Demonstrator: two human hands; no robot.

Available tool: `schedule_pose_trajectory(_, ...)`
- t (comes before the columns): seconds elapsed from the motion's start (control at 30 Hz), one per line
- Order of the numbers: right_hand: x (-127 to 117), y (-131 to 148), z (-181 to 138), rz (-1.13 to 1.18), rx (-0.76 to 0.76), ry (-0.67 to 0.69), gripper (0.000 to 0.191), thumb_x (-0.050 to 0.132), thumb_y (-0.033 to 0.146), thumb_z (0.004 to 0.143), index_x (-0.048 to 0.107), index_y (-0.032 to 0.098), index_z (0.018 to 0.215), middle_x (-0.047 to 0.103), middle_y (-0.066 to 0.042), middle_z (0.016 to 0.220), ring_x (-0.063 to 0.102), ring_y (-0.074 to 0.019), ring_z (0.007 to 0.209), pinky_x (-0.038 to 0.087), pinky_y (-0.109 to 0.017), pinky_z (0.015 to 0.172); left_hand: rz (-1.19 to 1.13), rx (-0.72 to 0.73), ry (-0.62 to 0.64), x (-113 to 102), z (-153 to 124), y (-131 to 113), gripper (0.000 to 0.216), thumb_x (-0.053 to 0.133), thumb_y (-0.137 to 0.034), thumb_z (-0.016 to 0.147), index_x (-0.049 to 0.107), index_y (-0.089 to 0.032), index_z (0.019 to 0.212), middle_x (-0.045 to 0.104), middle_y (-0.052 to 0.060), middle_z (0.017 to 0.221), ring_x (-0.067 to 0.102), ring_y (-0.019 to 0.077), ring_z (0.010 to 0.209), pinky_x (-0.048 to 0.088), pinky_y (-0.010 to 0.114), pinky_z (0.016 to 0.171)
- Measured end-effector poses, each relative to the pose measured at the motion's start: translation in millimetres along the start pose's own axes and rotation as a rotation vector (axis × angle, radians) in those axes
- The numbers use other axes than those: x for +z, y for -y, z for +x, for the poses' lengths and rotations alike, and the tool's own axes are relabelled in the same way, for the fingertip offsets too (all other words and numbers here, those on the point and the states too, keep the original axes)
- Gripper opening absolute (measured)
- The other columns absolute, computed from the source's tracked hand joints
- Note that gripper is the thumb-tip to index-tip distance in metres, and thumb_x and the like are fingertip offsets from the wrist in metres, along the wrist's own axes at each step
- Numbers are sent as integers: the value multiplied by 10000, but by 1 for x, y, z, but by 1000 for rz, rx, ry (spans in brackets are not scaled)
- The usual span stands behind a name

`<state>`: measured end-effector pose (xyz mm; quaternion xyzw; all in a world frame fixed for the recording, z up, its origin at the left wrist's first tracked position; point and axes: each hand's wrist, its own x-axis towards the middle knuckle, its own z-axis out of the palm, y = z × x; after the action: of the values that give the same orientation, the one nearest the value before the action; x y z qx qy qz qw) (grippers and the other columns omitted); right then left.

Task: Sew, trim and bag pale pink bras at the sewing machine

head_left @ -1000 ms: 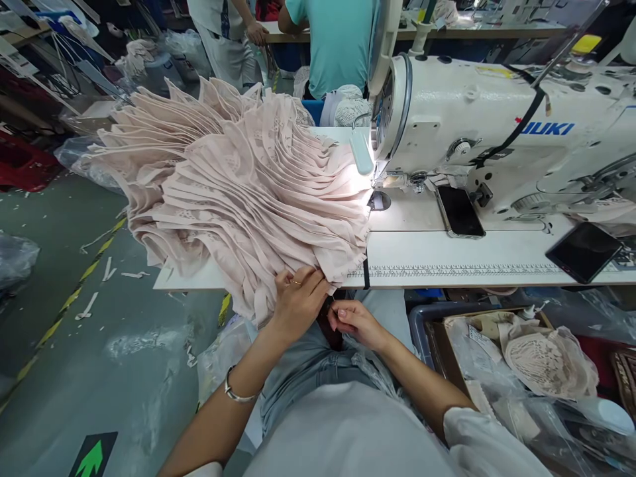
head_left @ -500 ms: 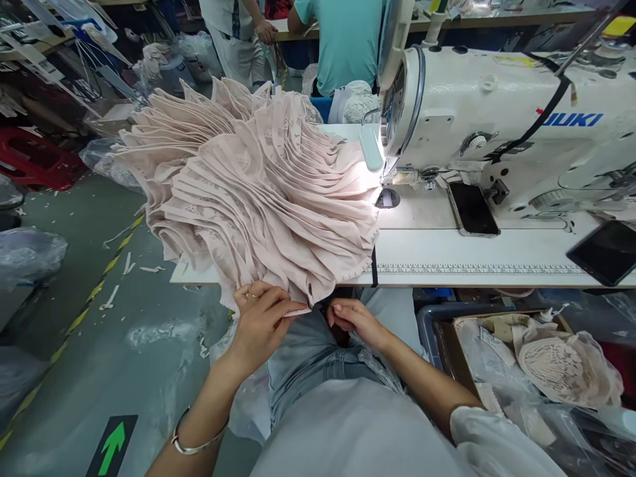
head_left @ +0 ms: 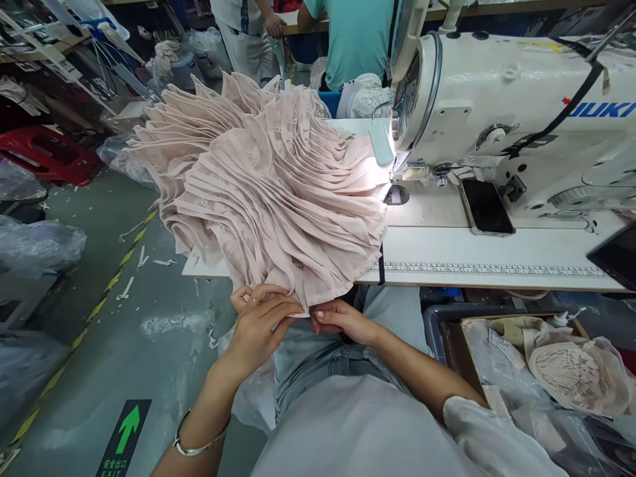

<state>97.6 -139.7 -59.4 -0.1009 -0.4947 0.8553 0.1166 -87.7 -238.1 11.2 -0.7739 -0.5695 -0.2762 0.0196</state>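
Observation:
A big pile of pale pink fabric pieces [head_left: 278, 192], layered in many folds, lies on the sewing table and hangs over its front edge. My left hand [head_left: 263, 324] pinches the hanging edge of the pile between thumb and fingers. Close beside it, my right hand [head_left: 342, 320] is closed, its fingertips at the same fabric edge. Whether it grips the cloth or something small is hidden. The white sewing machine [head_left: 477, 99] stands to the right, its lit needle area touching the pile's right side.
A black phone [head_left: 487, 207] rests on the machine bed, and a dark tablet-like device [head_left: 616, 255] lies at the far right. Below the table edge, a bin [head_left: 433, 338] holds fabric and plastic bags. Two people stand or sit behind. A red stool [head_left: 50, 156] is on the left floor.
My right hand has moved left, up to the fabric edge beside my left hand. The left hand keeps its pinch. The whole view has shifted slightly.

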Motion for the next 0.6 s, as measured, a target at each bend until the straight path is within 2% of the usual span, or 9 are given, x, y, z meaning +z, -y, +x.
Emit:
schedule_pose_trajectory(0.13,1,-1,2,12,9,1,543,625,669,836,594,146,695,309,83,522,204,-67,489,115,-265,492,16,14,-6,0,1,0,143,565,-168,953,676,-256,932,747,-27,870,636,195,960,373,354,855)
schedule_pose_trajectory(0.23,3,4,1,-54,-47,13,541,653,662,817,578,151,657,435,55,553,312,-73,518,207,-248,521,138,-36,1,5,6,-1,127,566,-164,942,670,-237,950,714,-17,796,625,186,854,310,376,850)
schedule_pose_trajectory(0.33,3,4,-4,-123,-81,76,504,668,614,831,593,146,660,530,24,615,426,-93,589,291,-247,575,316,17,32,15,14,-2,312,584,-77,880,654,-239,1138,668,-11,751,584,190,790,271,374,783)
schedule_pose_trajectory(0.4,1,-2,-9,-96,-77,81,493,652,601,849,608,141,678,479,41,570,367,-79,535,246,-240,530,383,98,10,20,19,-2,378,603,-36,842,667,-263,1137,628,-14,705,547,197,777,246,368,748)
schedule_pose_trajectory(0.5,-7,-13,-17,84,-104,-98,507,620,625,851,585,146,688,324,82,504,205,-62,458,117,-251,467,393,129,-51,23,23,-2,260,622,-23,821,698,-256,906,581,-10,658,499,192,758,230,369,736)
schedule_pose_trajectory(0.6,-14,-19,-19,155,-79,-227,496,607,620,850,560,155,682,247,97,492,153,-59,441,69,-262,459,375,119,-82,18,19,-1,223,603,-20,831,666,-229,785,575,1,674,486,191,758,228,373,737)
